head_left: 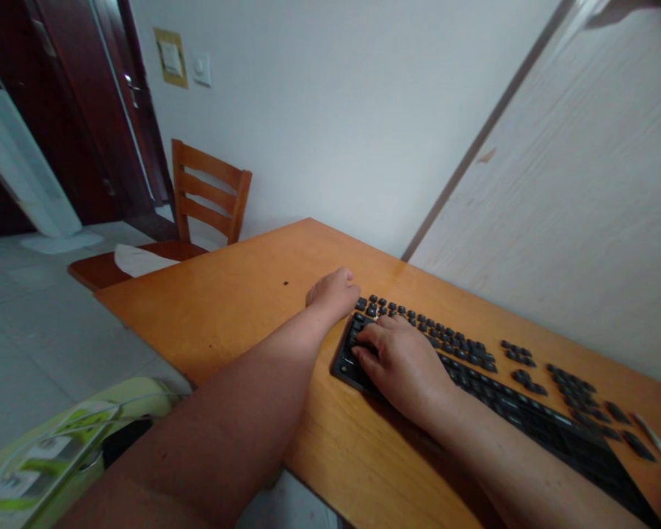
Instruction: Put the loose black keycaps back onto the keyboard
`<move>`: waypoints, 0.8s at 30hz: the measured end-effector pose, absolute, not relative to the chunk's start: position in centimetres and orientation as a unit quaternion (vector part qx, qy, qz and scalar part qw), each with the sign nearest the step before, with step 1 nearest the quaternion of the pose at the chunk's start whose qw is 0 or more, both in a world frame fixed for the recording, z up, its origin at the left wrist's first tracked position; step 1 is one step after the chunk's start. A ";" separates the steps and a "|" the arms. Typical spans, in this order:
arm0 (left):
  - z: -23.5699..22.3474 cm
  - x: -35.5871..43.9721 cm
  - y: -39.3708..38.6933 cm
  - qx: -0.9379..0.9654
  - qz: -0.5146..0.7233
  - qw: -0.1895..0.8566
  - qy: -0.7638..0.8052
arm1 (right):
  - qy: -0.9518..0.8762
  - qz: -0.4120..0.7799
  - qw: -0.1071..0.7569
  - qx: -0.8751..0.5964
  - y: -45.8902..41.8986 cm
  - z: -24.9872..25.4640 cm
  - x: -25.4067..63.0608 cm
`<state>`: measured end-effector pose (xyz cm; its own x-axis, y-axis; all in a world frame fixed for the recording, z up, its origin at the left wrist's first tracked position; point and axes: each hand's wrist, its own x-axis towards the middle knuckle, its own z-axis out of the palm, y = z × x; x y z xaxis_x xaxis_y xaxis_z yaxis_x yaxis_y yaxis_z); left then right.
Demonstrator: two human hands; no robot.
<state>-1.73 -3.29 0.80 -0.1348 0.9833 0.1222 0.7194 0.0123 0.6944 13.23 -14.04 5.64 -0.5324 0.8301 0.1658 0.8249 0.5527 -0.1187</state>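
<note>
A black keyboard [346, 360] lies slantwise on the wooden table, its left end towards the middle of the view. My right hand [405, 360] rests over that left end, with thumb and fingers bent, apart and touching the keys; the fingertips are partly hidden. Loose black keycaps [446, 334] are laid out in rows behind the keyboard. Beside the left end of these rows is my left hand [333, 292], its fingers curled in. Whether a keycap is between those fingers is hidden.
More loose keycaps [578, 393] lie at the right, near a thin pale stick-like thing [658, 444]. A small dark piece [286, 283] is on the table [209, 294]. A wooden chair [209, 191] stands beyond its left edge, and a green stool [143, 389] with a power strip [49, 455] is below.
</note>
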 end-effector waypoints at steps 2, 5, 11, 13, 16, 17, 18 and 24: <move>0.9 -1.7 -3.3 0.624 0.323 0.205 0.682 | -0.875 0.021 0.107 -0.472 -14.0 5.5 13.3; 1.0 -1.8 -3.4 0.625 0.318 0.208 0.682 | -0.873 0.020 0.113 -0.474 -14.0 5.4 13.3; 1.0 -1.8 -3.3 0.623 0.320 0.208 0.683 | -0.877 0.014 0.110 -0.467 -14.3 5.5 13.0; 1.0 -1.8 -3.4 0.624 0.321 0.209 0.681 | -0.878 0.011 0.108 -0.466 -14.4 5.5 13.0; 1.0 -1.8 -3.4 0.625 0.320 0.211 0.680 | -0.878 0.003 0.101 -0.467 -14.3 5.5 13.0; 1.0 -1.8 -3.4 0.625 0.320 0.212 0.680 | -0.878 0.000 0.098 -0.469 -14.3 5.5 13.1; 1.0 -1.8 -3.4 0.625 0.320 0.213 0.680 | -0.877 -0.003 0.095 -0.471 -14.3 5.6 13.1; 0.7 -1.7 -3.3 0.628 0.324 0.201 0.679 | -0.877 0.002 0.099 -0.470 -14.4 5.5 13.2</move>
<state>-1.75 -3.26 0.71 -0.1310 0.9822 0.1343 0.7225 0.0019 0.6914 13.22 -14.44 5.52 -0.5382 0.8251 0.1721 0.8242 0.5579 -0.0971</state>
